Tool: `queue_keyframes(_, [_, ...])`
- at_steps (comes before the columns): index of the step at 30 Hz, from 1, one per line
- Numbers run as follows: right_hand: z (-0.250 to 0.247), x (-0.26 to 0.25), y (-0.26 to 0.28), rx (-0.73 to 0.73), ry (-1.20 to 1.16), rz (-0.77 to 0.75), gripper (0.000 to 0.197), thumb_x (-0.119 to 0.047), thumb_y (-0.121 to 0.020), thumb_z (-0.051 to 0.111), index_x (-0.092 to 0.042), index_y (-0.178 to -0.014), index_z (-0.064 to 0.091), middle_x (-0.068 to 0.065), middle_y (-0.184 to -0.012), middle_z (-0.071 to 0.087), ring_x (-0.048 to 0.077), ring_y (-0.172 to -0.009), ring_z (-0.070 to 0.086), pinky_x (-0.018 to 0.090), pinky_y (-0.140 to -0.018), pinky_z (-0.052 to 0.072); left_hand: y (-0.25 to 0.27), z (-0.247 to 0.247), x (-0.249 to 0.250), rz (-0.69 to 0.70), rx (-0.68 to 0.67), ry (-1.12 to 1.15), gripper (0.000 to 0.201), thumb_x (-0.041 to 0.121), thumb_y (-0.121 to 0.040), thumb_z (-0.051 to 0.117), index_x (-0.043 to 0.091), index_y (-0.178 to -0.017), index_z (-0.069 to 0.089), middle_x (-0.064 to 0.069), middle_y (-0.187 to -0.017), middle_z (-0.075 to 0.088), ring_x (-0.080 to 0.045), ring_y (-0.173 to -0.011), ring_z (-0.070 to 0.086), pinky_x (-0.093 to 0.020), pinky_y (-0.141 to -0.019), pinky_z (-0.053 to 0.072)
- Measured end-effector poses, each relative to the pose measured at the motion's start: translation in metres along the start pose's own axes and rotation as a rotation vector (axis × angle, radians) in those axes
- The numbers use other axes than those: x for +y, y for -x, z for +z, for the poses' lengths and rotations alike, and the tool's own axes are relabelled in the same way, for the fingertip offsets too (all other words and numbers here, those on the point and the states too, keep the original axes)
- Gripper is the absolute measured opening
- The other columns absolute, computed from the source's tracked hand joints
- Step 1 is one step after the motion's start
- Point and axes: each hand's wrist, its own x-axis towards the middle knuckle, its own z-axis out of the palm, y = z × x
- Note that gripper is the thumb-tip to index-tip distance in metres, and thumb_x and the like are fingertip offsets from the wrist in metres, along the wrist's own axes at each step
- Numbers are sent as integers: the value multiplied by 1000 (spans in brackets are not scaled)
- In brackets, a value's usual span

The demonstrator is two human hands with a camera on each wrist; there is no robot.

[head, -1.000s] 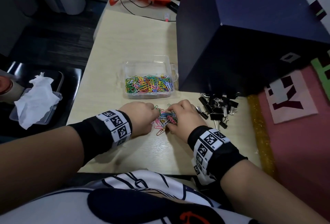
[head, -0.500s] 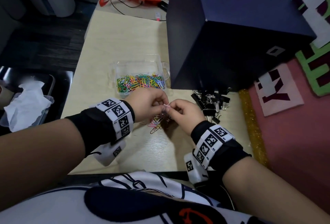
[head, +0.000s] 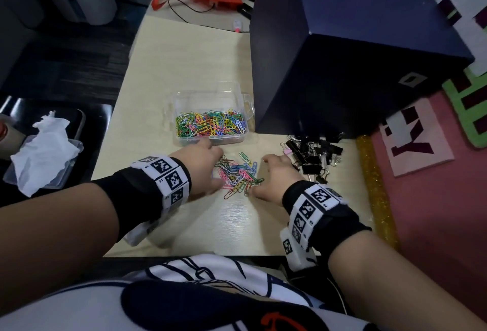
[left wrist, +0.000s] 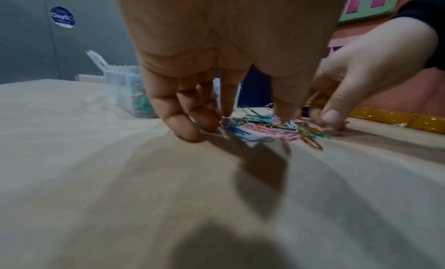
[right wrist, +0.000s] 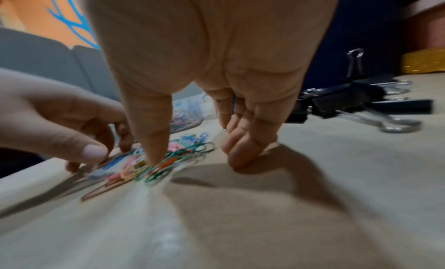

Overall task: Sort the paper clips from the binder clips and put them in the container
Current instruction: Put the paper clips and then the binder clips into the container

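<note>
1. Head view: no readable writing, only coded square markers on both wristbands. A big dark blue box (head: 355, 48) stands just right of the clear container (head: 210, 98), which holds many coloured paper clips. A loose paper clip pile (head: 238, 174) lies on the table (head: 184, 61) between the left hand (head: 203, 164) and right hand (head: 274, 175); black binder clips (head: 313, 152) sit just right of the right hand.
2. Left wrist view: a round blue sticker (left wrist: 62, 17) on the grey wall reads roughly "ClayGo", blurred. The left hand's fingers (left wrist: 185, 128) point down, loosely spread, tips touching the table at the pile's edge, gripping nothing I can make out.
3. Right wrist view: blurred. The right hand's fingertips (right wrist: 154, 155) press the pile's near edge, other fingers curled against the table.
</note>
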Motion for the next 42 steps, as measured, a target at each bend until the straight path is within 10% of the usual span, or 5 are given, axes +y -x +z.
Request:
queue_keyframes(4, [10, -17, -5, -4, 76, -165, 91, -39, -69, 77, -30, -144, 26, 2, -133, 28, 22, -116, 50, 33, -100, 44, 2, 6, 11, 29, -32, -11, 79, 57, -62, 75, 17, -122, 44, -6, -109, 46, -26, -100, 55, -37, -85, 50])
queue_keyframes(11, [18, -23, -7, 82, 54, -281, 35, -17, -85, 60, -22, -119, 54, 5, -119, 40, 26, -100, 55, 33, -90, 47, -4, 3, 15, 22, 28, 12, 31, 34, -87, 61, 13, -109, 55, -9, -103, 55, -29, -98, 59, -35, -78, 46])
queue_keyframes(27, [-18, -37, -23, 247, -156, -253, 13, -20, -84, 66, -25, -95, 67, -4, -102, 59, 14, -92, 55, 20, -81, 40, 1, -33, -17, 138, 216, 109, 18, 30, -92, 55, 17, -103, 62, -4, -103, 62, -23, -98, 56, -32, -83, 43])
queue_keyframes(42, [-48, -74, -42, 345, -55, -282, 28, -15, -93, 51, -21, -119, 59, 2, -123, 54, 20, -107, 57, 31, -94, 47, -13, -60, -50, -59, 338, 87, 33, 33, -95, 49, 27, -127, 51, -2, -119, 61, -26, -108, 57, -35, -82, 46])
